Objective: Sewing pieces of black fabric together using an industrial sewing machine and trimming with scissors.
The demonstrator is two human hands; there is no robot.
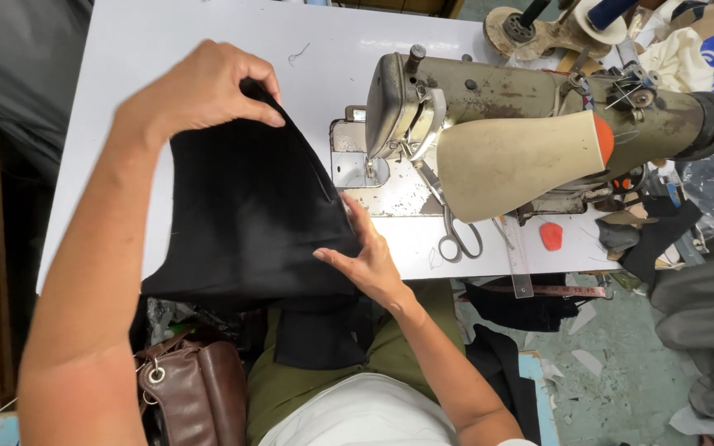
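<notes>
Head view, as I log it: left hand (pixel 200 87) pinches the far edge of a folded black fabric piece (pixel 249 215) on the white worktable (pixel 167 49). Right hand (pixel 365 256) lies open, flat on its near right corner. I judge the cloth not yet under the needle of the worn grey sewing machine (pixel 489 107) to the right.

Both hands reach forward: left hand (pixel 204 87) pinching (fingers curled), right hand (pixel 365 256) pressed flat, fingers spread.

Black cloth (pixel 249 215), white table (pixel 208 33) — olive-drab sewing machine (pixel 497 99), brown bag (pixel 200 388).
</notes>
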